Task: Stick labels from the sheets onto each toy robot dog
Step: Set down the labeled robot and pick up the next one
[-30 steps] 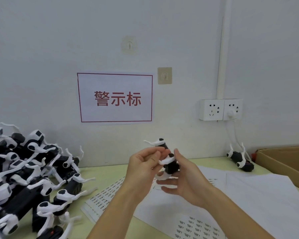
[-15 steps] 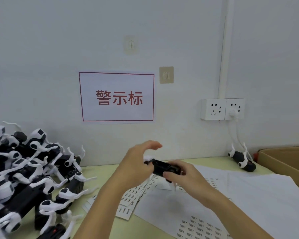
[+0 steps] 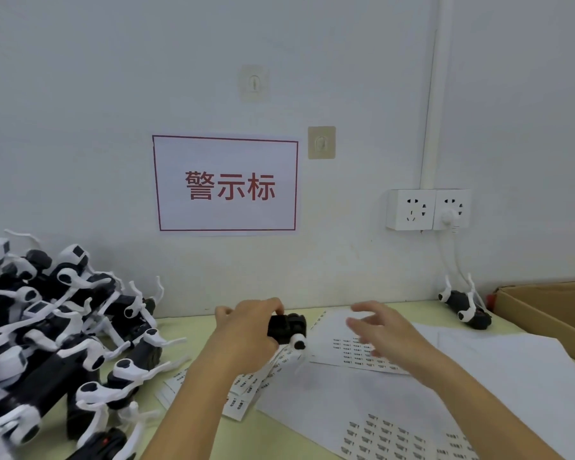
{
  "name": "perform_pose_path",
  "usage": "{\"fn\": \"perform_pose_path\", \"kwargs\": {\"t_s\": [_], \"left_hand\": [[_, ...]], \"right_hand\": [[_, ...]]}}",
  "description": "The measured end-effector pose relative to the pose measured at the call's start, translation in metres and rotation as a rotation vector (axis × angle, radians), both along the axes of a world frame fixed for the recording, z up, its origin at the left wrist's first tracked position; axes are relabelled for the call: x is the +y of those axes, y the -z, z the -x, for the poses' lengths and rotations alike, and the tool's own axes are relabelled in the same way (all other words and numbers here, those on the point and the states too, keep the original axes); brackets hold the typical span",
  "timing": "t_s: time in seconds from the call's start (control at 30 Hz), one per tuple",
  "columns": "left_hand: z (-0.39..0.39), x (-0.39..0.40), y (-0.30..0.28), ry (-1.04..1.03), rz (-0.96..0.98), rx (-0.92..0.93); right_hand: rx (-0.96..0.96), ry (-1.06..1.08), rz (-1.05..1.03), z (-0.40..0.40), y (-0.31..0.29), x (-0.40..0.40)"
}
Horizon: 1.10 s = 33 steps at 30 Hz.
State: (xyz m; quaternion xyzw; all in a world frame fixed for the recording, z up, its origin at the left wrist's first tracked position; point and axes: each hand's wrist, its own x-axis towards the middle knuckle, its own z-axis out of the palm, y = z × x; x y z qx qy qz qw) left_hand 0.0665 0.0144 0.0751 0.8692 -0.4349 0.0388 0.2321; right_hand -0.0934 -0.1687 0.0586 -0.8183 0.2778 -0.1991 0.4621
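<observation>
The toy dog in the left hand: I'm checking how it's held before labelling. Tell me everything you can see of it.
The toy dog looks like hard plastic: a blocky black body with a white leg whose round black joint faces the camera; the leg's lower part is blurred. The left hand grips its left end, fingers curled over the top, holding it above the label sheets. The right hand, open, is apart from it. No label shows on it.

Wall sign point(image 3: 225, 184): red characters "警示标" inside red border. Label sheets point(image 3: 359, 355): print too small to read.
</observation>
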Motion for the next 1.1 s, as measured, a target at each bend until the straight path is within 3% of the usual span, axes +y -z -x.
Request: {"fn": "perform_pose_path", "kwargs": {"t_s": [0.1, 0.23, 0.5, 0.7, 0.93, 1.1], "left_hand": [[-0.010, 0.005, 0.008, -0.132, 0.002, -0.100], [-0.024, 0.012, 0.014, -0.271, 0.005, -0.076], [-0.020, 0.012, 0.008, -0.216, -0.115, -0.005], [-0.011, 0.012, -0.001, -0.153, -0.112, -0.018], [0.001, 0.010, -0.014, 0.041, 0.066, -0.048], [0.014, -0.002, -0.018, 0.207, 0.250, 0.015]], "right_hand": [[0.143, 0.217, 0.089, 0.018, 0.001, -0.034], [0.385, 0.408, 0.230, 0.037, 0.005, -0.065], [0.608, 0.367, 0.261, 0.030, 0.023, -0.061], [0.533, 0.409, 0.171, 0.030, 0.023, -0.060], [0.068, 0.374, -0.070, 0.028, 0.020, -0.061], [-0.120, 0.197, -0.050, 0.024, -0.008, -0.046]]}}
